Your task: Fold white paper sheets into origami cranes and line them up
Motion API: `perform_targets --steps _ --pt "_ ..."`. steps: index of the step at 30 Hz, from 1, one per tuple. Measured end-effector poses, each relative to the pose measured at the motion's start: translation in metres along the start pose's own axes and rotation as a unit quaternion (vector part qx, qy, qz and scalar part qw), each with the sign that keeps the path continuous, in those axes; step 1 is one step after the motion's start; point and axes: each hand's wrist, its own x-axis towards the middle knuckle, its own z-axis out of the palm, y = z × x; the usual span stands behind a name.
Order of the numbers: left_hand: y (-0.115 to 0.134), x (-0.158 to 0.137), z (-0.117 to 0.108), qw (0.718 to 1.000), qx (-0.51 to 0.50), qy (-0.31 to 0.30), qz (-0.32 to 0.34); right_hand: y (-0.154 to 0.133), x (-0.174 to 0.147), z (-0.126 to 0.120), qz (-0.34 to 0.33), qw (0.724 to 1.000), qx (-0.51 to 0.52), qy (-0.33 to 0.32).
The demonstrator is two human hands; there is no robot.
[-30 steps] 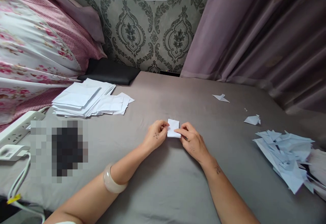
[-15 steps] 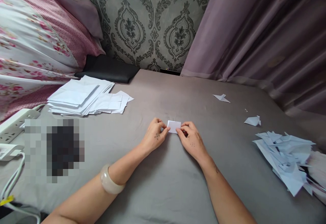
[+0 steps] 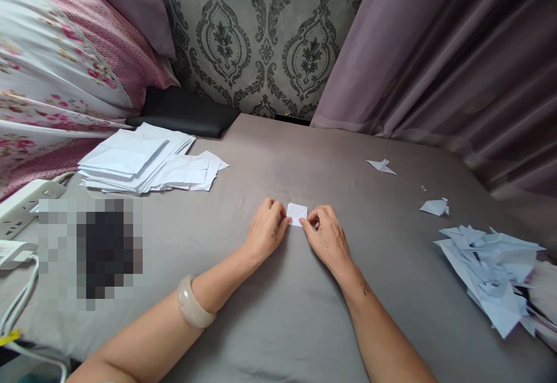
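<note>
A small folded white paper (image 3: 297,214), close to square, is held low over the grey sheet, between my two hands. My left hand (image 3: 268,227) pinches its left edge, with the thumb at the lower left corner. On the opposite side my right hand (image 3: 326,234) grips the lower right corner between thumb and curled fingers. A pale bangle (image 3: 194,304) circles my left forearm. The undersides of the paper and some fingertips are hidden.
Stacked white paper sheets (image 3: 130,159) lie at the left, near a black flat case (image 3: 187,111). A white power strip (image 3: 28,206) sits at the left edge. Folded paper pieces (image 3: 487,270) are heaped at the right, with two folded papers (image 3: 435,206) farther back.
The paper between my hands looks narrower and squarer than before. My left hand has turned slightly, its fingers closer together. The whole view has shifted a little.
</note>
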Motion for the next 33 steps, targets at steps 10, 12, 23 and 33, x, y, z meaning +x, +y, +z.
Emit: perform_targets --steps 10,12,23,33 --pt "0.012 -0.009 -0.015 0.958 0.206 -0.097 0.175 0.011 0.002 -0.007 -0.041 0.996 0.068 -0.047" --pt "0.013 -0.01 -0.014 0.953 0.222 -0.097 0.181 0.011 0.0 -0.008 -0.061 0.995 0.057 -0.053" --pt "0.001 0.0 -0.007 0.945 0.241 -0.054 0.214 0.004 -0.006 -0.015 -0.151 0.987 -0.03 -0.05" --pt "0.004 -0.006 -0.016 0.943 0.246 -0.064 0.217 -0.015 -0.017 -0.012 -0.241 0.961 -0.124 -0.051"
